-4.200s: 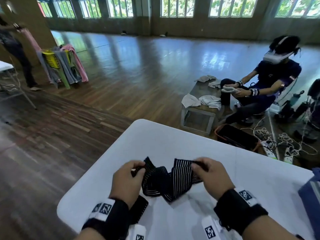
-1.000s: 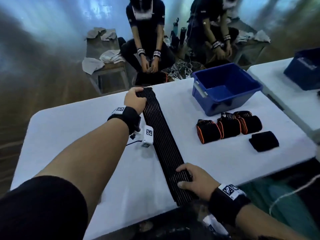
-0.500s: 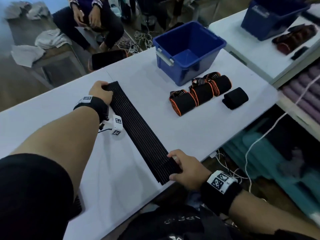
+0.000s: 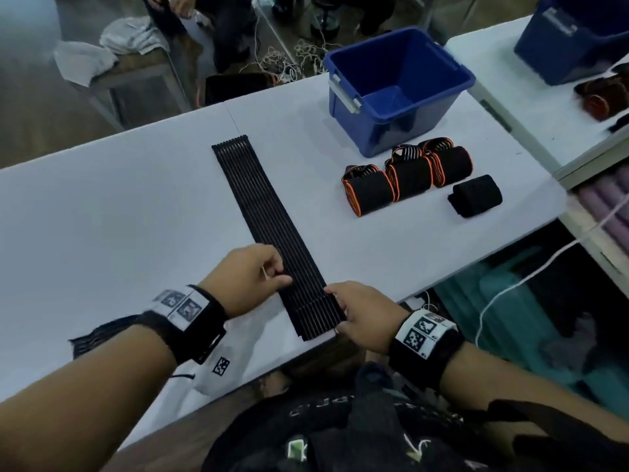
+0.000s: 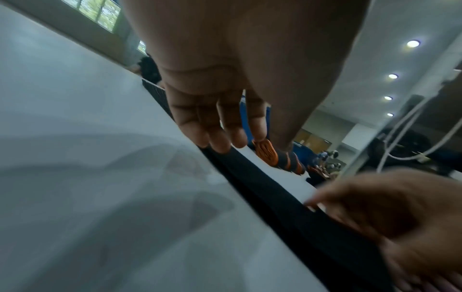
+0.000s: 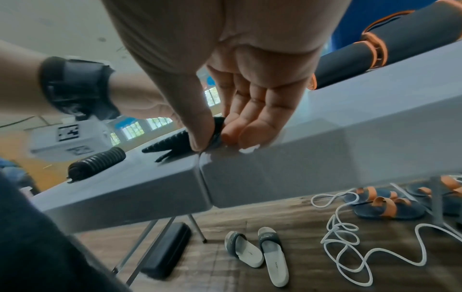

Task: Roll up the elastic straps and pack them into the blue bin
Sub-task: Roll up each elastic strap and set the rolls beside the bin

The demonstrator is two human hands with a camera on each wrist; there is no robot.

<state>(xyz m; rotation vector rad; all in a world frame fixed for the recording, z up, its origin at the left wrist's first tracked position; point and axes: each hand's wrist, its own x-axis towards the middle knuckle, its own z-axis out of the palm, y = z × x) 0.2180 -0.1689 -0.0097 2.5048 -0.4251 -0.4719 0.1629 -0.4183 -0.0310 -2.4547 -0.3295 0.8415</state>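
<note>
A white folding table (image 4: 119, 206) carries a long black ribbed strap (image 4: 272, 229), laid flat and running from the near edge toward the far side. The left hand (image 4: 245, 277) rests its fingertips on the strap's left edge, fingers nearly straight. The right hand (image 4: 364, 315) pinches the strap's near right corner between thumb and fingers. A blue bin (image 4: 394, 86) stands at the far right; three orange-edged rolled straps (image 4: 405, 175) and one black roll (image 4: 476, 195) lie just before it. Below the table: wooden floor (image 6: 275, 217), white cable (image 6: 350, 247), slippers (image 6: 257, 252).
</note>
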